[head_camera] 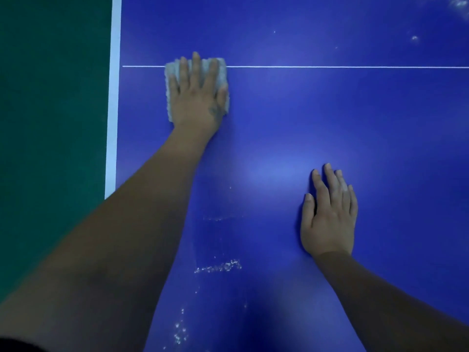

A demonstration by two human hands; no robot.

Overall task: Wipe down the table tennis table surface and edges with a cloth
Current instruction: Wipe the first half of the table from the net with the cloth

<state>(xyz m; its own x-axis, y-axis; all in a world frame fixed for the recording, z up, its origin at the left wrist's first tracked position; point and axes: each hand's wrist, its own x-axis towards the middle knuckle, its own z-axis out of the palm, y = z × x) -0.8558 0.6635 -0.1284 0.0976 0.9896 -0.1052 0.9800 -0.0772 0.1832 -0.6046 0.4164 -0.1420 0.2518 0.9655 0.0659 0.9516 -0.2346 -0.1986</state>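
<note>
Bottom centre: white droplet smears (218, 268) dot the glossy blue table tennis table (330, 118), in short streaks between the two forearms.

Lower right: right hand (328, 219) lies palm-down, flat on the bare blue top. Fingers straight and close together, pointing to the top of the frame, thumb a bit apart on the left side. It holds nothing.

Upper left of centre: left hand (198, 97) presses flat on a pale grey fluffy folded cloth (222, 72). Fingers straight, slightly spread, pointing up-frame; thumb lies along the cloth's right edge. The cloth sits flat on the table, approx. square as seen. Its long axis can't be told w/ the hand over most of it. Its sides run roughly parallel to the table's lines.

The cloth's far part lies across the thin white line (330, 67) that runs left-right. The broad white edge stripe (113, 97) is near the cloth's left side, not touching. Beyond it, dark green floor (50, 123).

Top right: more white specks (415, 38).
</note>
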